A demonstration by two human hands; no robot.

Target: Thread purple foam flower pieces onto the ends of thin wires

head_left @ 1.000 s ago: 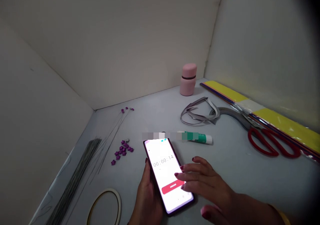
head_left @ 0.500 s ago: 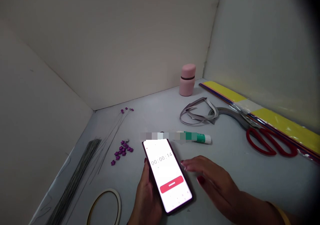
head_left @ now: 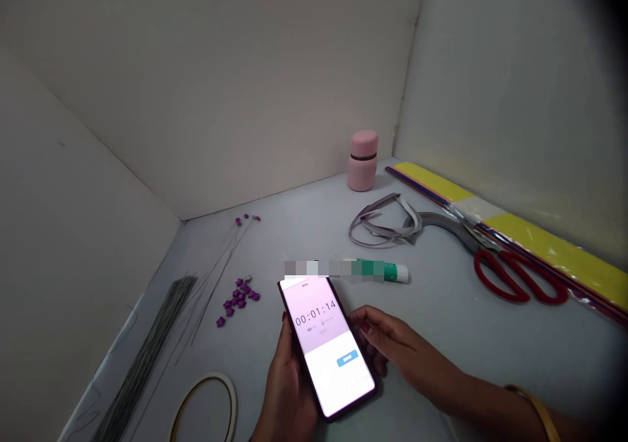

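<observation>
A lit smartphone lies face up in my left hand, tilted, with a timer reading 00:01:14 and a blue button on its screen. My left thumb runs along its left edge; the other left fingers are hidden beneath. At the opposite edge, my right hand has its fingers curled in against the phone's side, the thumb beside the edge and some fingertips out of sight behind it. Just beyond the phone is a green tube with a white cap, partly covered by a blurred strip.
To the left are purple stars, a bundle of thin wires and a tape roll. Grey ribbon, red-handled scissors, a pink flask and a yellow packet lie right and back. Walls enclose the table.
The phone screen has switched from a red button to a pink panel with a blue button. My right hand has gone from hovering with spread fingers to curling at the phone's right edge.
</observation>
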